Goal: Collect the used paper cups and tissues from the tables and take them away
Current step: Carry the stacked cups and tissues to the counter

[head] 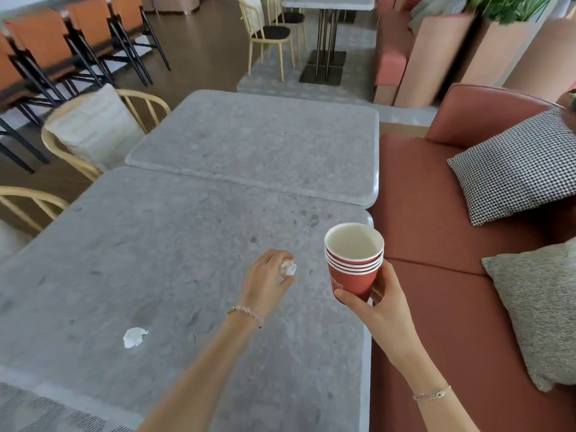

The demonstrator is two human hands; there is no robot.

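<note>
On the grey stone table [174, 251], her right hand [378, 302] grips stacked red paper cups [353, 260], her left hand [265, 283] pinches one crumpled white tissue [289, 269], and another white tissue ball [134, 337] waits nearby.

Crumpled tissue [288, 269] half hidden inside left hand [266, 282], cup print [337, 282] too blurred to read, grey cushion [542, 310] cut by right edge

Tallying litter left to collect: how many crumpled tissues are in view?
2: one crumpled tissue in the left hand, another lying on the near table. More may be hidden.
</note>
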